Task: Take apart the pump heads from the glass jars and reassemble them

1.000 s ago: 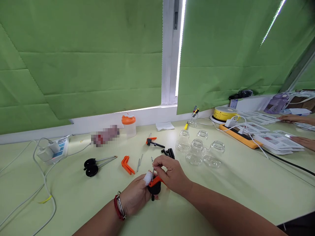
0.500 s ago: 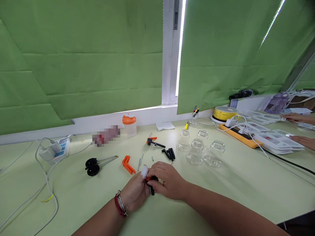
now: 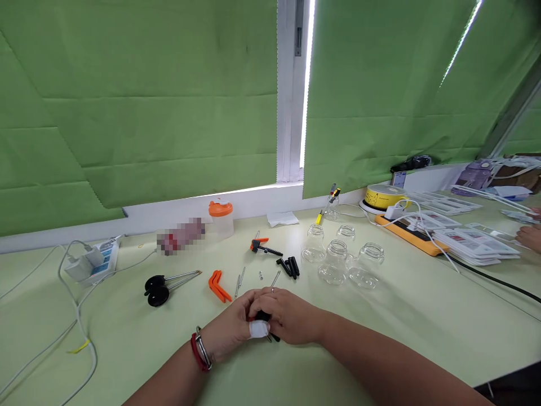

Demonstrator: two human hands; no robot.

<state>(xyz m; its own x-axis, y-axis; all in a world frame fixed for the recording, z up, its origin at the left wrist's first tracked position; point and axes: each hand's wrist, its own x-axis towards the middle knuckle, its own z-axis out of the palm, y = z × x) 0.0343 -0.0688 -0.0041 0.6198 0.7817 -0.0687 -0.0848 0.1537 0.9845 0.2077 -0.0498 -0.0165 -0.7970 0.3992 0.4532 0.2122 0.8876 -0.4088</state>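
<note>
My left hand (image 3: 230, 331), with white wrapping on the thumb, closes around a small black-and-orange plastic part (image 3: 262, 316). From the other side my right hand (image 3: 291, 316) grips the same part, and the fingers of both hands hide most of it. Just beyond them lie orange angled pieces (image 3: 217, 286), thin metal rods (image 3: 239, 281) and tiny metal pieces (image 3: 261, 276). A black-and-orange assembly (image 3: 264, 247) with an arm rests farther back, near several short black plastic handles (image 3: 289, 266). To the left are two black round pieces with long metal shafts (image 3: 163, 288).
Several clear glass jars (image 3: 333, 265) stand right of centre. Behind are an orange-lidded cup (image 3: 221, 220), a paper (image 3: 282, 219) and a jar holding screwdrivers (image 3: 332, 207). A white power strip (image 3: 99, 262) with cables is left, an orange one (image 3: 412, 234) right. Another person's hand (image 3: 530, 237) shows at the far right.
My left hand has rolled over, bringing its wrapped thumb to the near side of the part. My right hand stays on it. The other person's hands have drawn away to the right.
</note>
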